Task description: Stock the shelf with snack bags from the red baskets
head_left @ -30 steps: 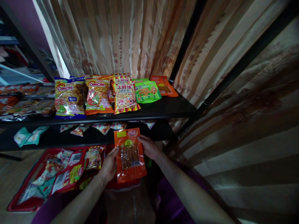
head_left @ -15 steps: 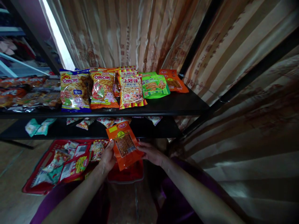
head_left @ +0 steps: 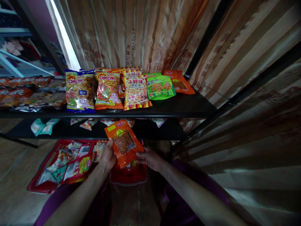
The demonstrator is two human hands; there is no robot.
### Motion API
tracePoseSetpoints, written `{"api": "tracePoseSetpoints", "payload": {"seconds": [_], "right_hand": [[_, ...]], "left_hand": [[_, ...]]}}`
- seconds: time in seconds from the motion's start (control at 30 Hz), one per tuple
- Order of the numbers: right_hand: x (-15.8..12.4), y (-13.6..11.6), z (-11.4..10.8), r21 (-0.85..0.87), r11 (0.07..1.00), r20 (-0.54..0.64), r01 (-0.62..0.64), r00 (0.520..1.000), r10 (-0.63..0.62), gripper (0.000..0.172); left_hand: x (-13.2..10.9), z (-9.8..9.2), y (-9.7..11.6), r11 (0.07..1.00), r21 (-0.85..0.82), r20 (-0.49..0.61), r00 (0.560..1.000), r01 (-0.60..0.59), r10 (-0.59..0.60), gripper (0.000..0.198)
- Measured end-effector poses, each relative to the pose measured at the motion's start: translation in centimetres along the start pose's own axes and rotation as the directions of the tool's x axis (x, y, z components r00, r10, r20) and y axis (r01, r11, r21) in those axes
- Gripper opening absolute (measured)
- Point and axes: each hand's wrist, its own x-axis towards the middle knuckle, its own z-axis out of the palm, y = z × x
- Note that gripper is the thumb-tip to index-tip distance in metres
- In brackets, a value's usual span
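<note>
An orange snack packet [head_left: 124, 142], with a clear window showing brown sticks, is tilted in front of the lower shelf. My left hand [head_left: 108, 158] grips its left edge, thumb on the front. At the lower right edge, the fingers of my right hand [head_left: 150, 159] are closed on the same packet. Beneath both hands is a red basket [head_left: 31, 185] holding several snack bags, partly hidden by my forearm. A similar orange packet [head_left: 180, 82] lies on the upper shelf [head_left: 188, 105], beside a green snack bag [head_left: 161, 87].
Along the upper shelf stand a prawn cracker bag [head_left: 136, 93], an orange snack bag [head_left: 108, 91] and a blue-edged bag [head_left: 80, 91]. Several small bags lie on the lower shelf [head_left: 160, 134]. Black posts and a pleated curtain [head_left: 235, 125] border the right side.
The packet has shifted slightly left and up relative to the shelf. My right hand's fingers now sit lower on its right edge. The view has turned a little left.
</note>
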Motion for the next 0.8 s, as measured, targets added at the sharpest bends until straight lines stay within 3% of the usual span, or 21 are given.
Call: {"api": "tracePoseSetpoints", "payload": {"seconds": [0.27,0.63,0.8], "right_hand": [[-0.4,0.2,-0.6,0.008,1.000,-0.028,0.013,1.000,-0.013,0.035],[-0.2,0.6,-0.6,0.052,0.997,-0.111,0.048,0.993,-0.042,0.039],[-0.3,0.5,0.1,0.118,0.983,-0.122,0.140,0.985,-0.126,0.042]], "left_hand": [[-0.2,1.2,-0.3,1.000,-0.006,-0.045,0.999,0.008,-0.008,0.031],[0.0,0.9,-1.1,1.000,0.020,0.000,1.000,0.003,-0.003,0.038],[-0.2,0.9,-1.6,0.998,0.052,0.008,0.999,0.037,-0.038,0.035]]}}
